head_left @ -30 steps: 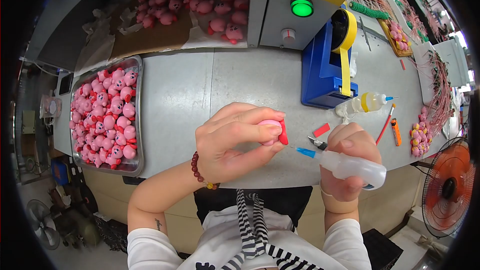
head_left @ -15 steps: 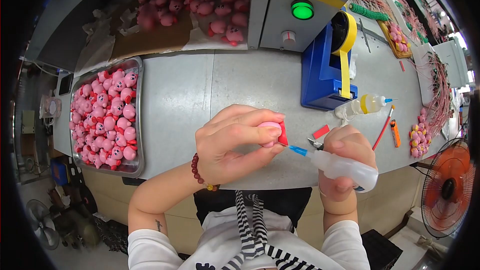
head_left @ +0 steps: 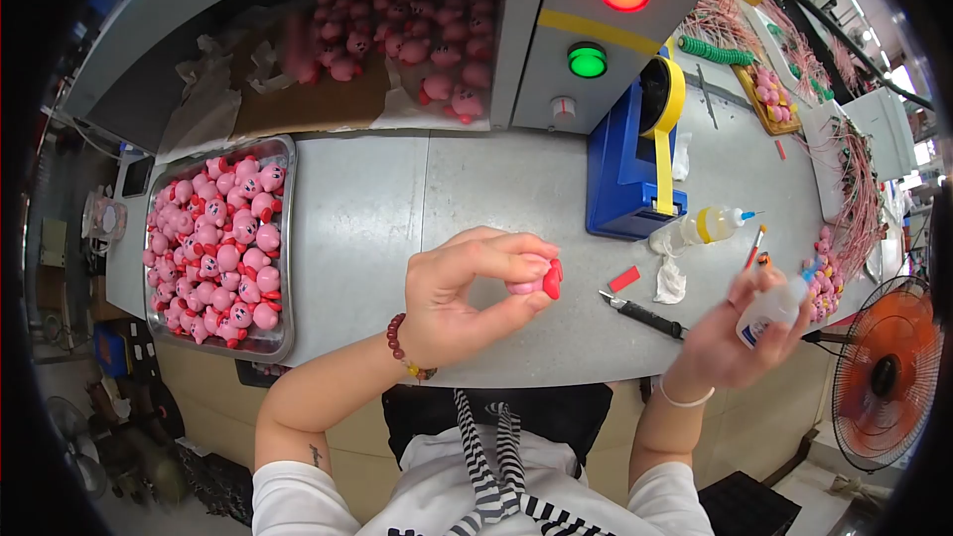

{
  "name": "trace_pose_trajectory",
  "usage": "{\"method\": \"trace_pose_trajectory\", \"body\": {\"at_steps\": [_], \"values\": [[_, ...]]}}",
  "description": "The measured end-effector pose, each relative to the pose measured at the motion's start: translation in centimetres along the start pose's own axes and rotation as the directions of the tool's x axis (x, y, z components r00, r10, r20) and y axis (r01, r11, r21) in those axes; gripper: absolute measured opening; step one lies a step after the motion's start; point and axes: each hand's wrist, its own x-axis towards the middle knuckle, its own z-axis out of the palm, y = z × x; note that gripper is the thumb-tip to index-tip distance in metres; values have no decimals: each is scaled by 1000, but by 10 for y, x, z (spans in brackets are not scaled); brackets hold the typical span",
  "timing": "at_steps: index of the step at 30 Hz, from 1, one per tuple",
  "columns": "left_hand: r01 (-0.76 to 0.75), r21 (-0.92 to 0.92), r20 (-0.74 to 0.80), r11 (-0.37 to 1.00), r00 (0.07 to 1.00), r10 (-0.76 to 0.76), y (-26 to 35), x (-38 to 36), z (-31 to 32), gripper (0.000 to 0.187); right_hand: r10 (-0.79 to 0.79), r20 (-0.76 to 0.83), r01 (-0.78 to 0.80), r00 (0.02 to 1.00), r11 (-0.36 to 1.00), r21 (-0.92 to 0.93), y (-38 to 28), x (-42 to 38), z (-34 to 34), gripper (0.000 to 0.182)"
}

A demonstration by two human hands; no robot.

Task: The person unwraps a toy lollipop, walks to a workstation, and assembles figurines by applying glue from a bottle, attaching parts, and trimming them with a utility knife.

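Between the thumb and fingers of my left hand (head_left: 457,288) is a small pink figure (head_left: 523,286) with a red part (head_left: 553,280) facing right. My right hand (head_left: 740,333), slightly blurred, is wrapped round a white squeeze bottle (head_left: 774,310) whose blue needle tip points up and right. A black-handled craft knife (head_left: 643,316) lies on the bench (head_left: 367,228) between my hands, beside a red strip (head_left: 624,279) and a crumpled white tissue (head_left: 670,281).
A metal tray (head_left: 289,238) of pink figures stands at left. Behind is a grey machine (head_left: 536,69) with lit buttons. A blue tape dispenser (head_left: 615,179), a second bottle (head_left: 710,226) and a brush (head_left: 755,246) are at right, near an orange fan (head_left: 884,372).
My right hand has moved right with the bottle, away from the figure, and the bottle's tip now points up. The knife is uncovered. The camera view has shifted slightly.
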Motion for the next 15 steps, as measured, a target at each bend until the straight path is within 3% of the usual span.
{"method": "trace_pose_trajectory", "body": {"at_steps": [1,3,4,6,7,9,10,15], "values": [[32,-13,14,999,999,-31,1,-1,1,23,-6,5,6,1000,1000,-1,-3,2,-19,45],[18,-25,16,1000,1000,-17,1,-1,2,23,-77,-123,43,990,966,-256,-10,8,-55,41],[6,-32,22,999,1000,-5,1,-1,3,22,-79,-120,46,990,964,-262,-9,12,-66,41],[-1,-30,39,1000,999,3,2,-2,4,21,-75,-153,-13,985,861,-508,-10,19,-81,38],[-9,-23,58,1000,998,11,3,-2,5,21,-82,-156,-10,984,857,-515,-9,23,-97,38],[-21,-21,74,1000,997,22,1,-3,5,21,329,-124,-334,936,724,-603,-7,24,-125,43],[-31,-10,86,999,996,32,1,-4,6,21,395,-77,-359,915,715,-600,-4,24,-131,45],[14,-40,116,999,993,-9,0,-7,6,21,438,5,-305,899,634,-710,20,25,-128,51]]}}
